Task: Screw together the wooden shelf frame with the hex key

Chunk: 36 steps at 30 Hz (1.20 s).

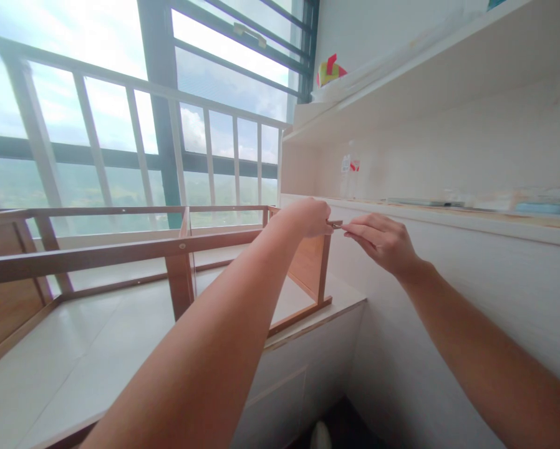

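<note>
A brown wooden shelf frame lies on its side on a white window ledge. My left hand rests closed on the frame's top right corner post. My right hand reaches in from the right, its fingertips pinched on a small dark part at that same corner. What exactly the small part is cannot be made out.
White railing bars and a dark window frame stand behind the ledge. To the right are white wall shelves holding small bottles and a red-yellow item. White cabinet fronts sit below the ledge.
</note>
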Tool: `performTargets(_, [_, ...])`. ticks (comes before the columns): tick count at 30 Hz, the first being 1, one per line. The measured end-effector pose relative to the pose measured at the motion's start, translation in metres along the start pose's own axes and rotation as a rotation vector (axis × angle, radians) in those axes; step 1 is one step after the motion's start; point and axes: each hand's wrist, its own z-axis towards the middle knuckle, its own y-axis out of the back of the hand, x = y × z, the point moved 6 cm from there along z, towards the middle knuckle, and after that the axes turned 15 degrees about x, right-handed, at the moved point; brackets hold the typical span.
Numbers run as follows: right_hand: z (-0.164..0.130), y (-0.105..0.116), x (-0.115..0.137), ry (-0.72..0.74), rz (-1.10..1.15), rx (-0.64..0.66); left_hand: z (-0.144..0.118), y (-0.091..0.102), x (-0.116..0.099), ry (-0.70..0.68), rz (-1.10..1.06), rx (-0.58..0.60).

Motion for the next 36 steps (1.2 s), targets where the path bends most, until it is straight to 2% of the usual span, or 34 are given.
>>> performTargets(3, [-0.001,-0.003,0.002,-0.059,0.06,-0.023,-0.001,0.001,-0.001,0.0,0.01,-0.004])
performTargets(9, [-0.003,-0.007,0.005,-0.366,0.236,-0.145,-0.004,0.003,-0.005,-0.002,0.017,0.005])
performTargets(14, [-0.005,-0.008,0.003,-0.631,0.367,-0.184,-0.004,0.003,-0.005,0.001,0.022,0.014])
performTargets(17, [-0.007,-0.014,-0.004,-0.826,0.536,-0.176,-0.004,0.003,-0.004,0.011,0.018,0.021])
performTargets(21, [-0.012,-0.031,-0.013,-1.023,1.044,-0.279,-0.005,0.003,-0.004,0.019,0.009,0.027])
performTargets(24, [-0.011,-0.044,-0.014,-1.054,1.35,-0.329,-0.005,0.002,-0.003,0.024,0.004,0.034])
performTargets(28, [-0.009,-0.054,-0.009,-1.025,1.565,-0.303,-0.005,0.002,-0.004,0.016,0.006,0.036])
performTargets(32, [-0.005,-0.056,-0.003,-0.95,1.644,-0.254,-0.005,0.002,-0.004,0.006,0.01,0.034])
performTargets(36, [-0.006,-0.053,-0.001,-0.916,1.553,-0.206,-0.004,0.002,-0.004,0.009,0.013,0.04])
